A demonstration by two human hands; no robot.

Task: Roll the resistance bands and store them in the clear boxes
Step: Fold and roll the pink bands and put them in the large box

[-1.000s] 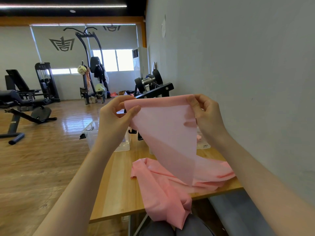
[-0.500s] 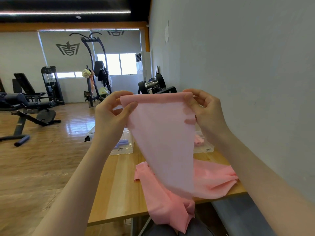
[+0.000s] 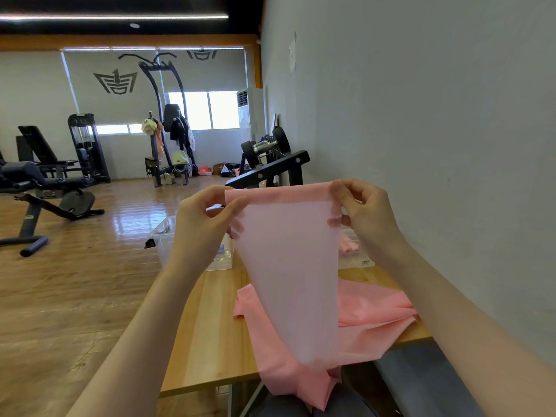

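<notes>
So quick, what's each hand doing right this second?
Left hand: pinching the top left corner of the pink resistance band.
Right hand: pinching the band's top right corner, holding it up.

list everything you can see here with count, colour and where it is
resistance band: one, pink, top edge held up between both hands, rest hanging onto the table and over its near edge
clear boxes: two, transparent, far end of the table; right one holds pink rolls
rolled bands: at least two, pink, in the right box
table: one, light wood, against the wall
gym machines: several, black, across the wooden floor
left hand: pinches the band's top left corner
right hand: pinches the top right corner
</notes>
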